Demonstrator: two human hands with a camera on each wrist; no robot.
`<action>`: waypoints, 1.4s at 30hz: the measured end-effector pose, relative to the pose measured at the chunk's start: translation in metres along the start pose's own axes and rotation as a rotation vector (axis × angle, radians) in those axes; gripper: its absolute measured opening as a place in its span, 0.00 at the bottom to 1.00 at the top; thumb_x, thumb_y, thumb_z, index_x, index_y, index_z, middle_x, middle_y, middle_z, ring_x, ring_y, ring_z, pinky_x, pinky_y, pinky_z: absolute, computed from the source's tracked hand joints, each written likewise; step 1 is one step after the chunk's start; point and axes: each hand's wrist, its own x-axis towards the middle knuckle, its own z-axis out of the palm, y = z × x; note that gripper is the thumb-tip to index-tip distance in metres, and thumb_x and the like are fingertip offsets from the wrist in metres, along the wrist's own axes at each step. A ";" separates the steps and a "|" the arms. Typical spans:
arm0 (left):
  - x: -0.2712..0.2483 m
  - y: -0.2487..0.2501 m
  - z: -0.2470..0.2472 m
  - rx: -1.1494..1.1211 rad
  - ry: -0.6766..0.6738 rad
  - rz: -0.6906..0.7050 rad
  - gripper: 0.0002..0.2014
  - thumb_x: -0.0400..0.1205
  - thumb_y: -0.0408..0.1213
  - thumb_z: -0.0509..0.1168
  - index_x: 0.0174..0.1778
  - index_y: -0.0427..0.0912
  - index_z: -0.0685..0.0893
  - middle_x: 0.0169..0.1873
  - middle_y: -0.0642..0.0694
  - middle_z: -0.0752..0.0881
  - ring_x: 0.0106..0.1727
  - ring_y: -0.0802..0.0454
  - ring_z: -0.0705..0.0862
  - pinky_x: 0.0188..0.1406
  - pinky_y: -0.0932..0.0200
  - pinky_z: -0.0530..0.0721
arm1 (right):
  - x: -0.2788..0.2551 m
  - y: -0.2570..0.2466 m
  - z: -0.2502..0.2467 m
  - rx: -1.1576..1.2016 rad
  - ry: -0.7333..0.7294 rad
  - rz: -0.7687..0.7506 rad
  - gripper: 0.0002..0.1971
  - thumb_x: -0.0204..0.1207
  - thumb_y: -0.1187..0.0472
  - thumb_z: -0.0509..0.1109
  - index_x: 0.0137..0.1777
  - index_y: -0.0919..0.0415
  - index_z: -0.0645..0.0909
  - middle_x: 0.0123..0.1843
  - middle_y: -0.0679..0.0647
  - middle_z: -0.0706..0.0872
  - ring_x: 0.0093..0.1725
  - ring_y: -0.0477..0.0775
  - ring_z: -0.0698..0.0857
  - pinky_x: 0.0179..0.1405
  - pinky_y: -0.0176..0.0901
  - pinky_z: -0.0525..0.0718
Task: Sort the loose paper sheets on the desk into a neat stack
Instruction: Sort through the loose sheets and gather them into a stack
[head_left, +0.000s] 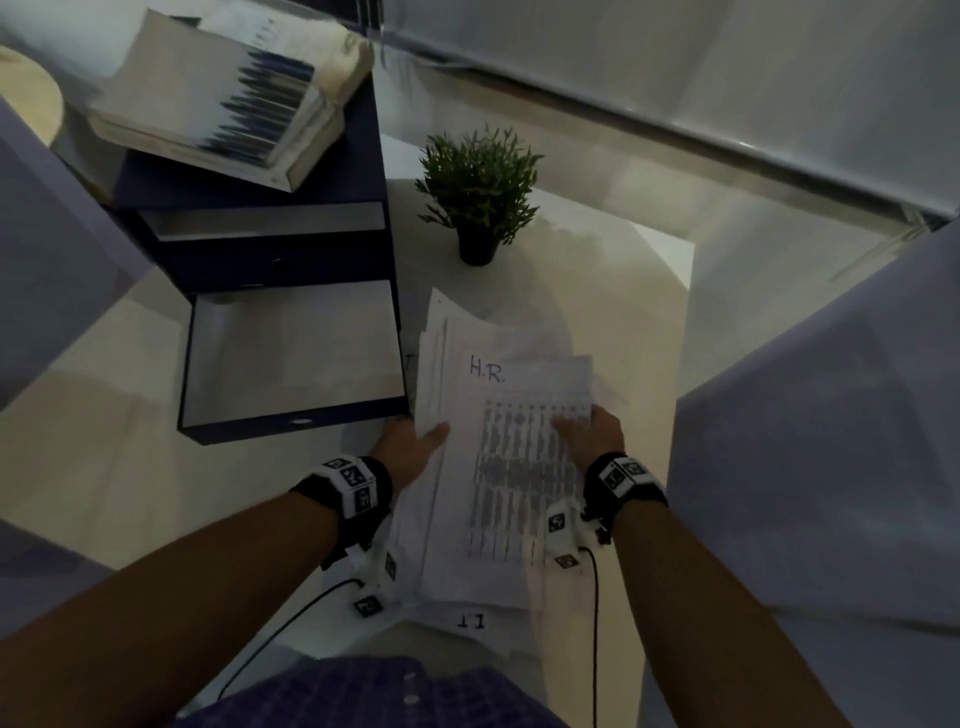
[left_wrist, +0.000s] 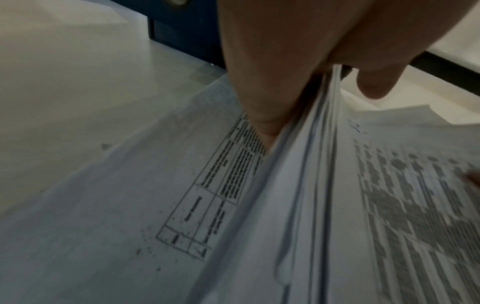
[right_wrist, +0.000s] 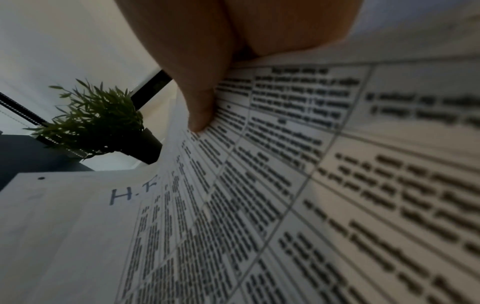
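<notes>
A bundle of white printed sheets (head_left: 498, 447) is held over the desk (head_left: 104, 467) in front of me, its top page marked "H.R." above a table of text. My left hand (head_left: 415, 441) grips the bundle's left edge, thumb on top; in the left wrist view the paper bundle (left_wrist: 309, 185) is pinched between thumb and fingers (left_wrist: 259, 86). My right hand (head_left: 592, 431) holds the right edge, thumb lying on the print. In the right wrist view the thumb (right_wrist: 197, 107) presses on the sheets (right_wrist: 259, 185). More sheets (head_left: 467, 618) lie flat underneath, one marked "IT".
A dark blue drawer unit (head_left: 260, 249) stands at the left with its lower drawer (head_left: 296, 353) pulled out. A stack of papers or books (head_left: 223, 93) lies on top of it. A small potted plant (head_left: 480, 192) stands behind the sheets.
</notes>
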 end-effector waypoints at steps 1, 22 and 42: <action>0.000 -0.003 0.004 0.081 0.016 0.008 0.38 0.79 0.60 0.64 0.80 0.41 0.68 0.75 0.44 0.75 0.74 0.44 0.75 0.78 0.46 0.72 | -0.002 -0.001 0.006 -0.001 -0.004 -0.003 0.23 0.77 0.53 0.73 0.69 0.64 0.79 0.65 0.62 0.85 0.62 0.65 0.85 0.62 0.58 0.84; -0.073 0.136 -0.039 -0.156 0.256 0.646 0.17 0.83 0.38 0.67 0.68 0.50 0.78 0.56 0.62 0.85 0.55 0.75 0.83 0.52 0.75 0.82 | -0.083 -0.095 -0.065 0.625 0.120 -0.596 0.15 0.70 0.71 0.78 0.55 0.60 0.86 0.45 0.42 0.91 0.45 0.38 0.90 0.44 0.33 0.87; -0.059 0.155 -0.063 0.018 0.464 0.608 0.15 0.84 0.38 0.66 0.30 0.48 0.77 0.27 0.50 0.78 0.29 0.58 0.74 0.29 0.65 0.72 | -0.040 -0.018 0.006 0.092 0.170 -0.042 0.46 0.68 0.47 0.80 0.81 0.60 0.61 0.79 0.58 0.67 0.78 0.63 0.68 0.76 0.61 0.71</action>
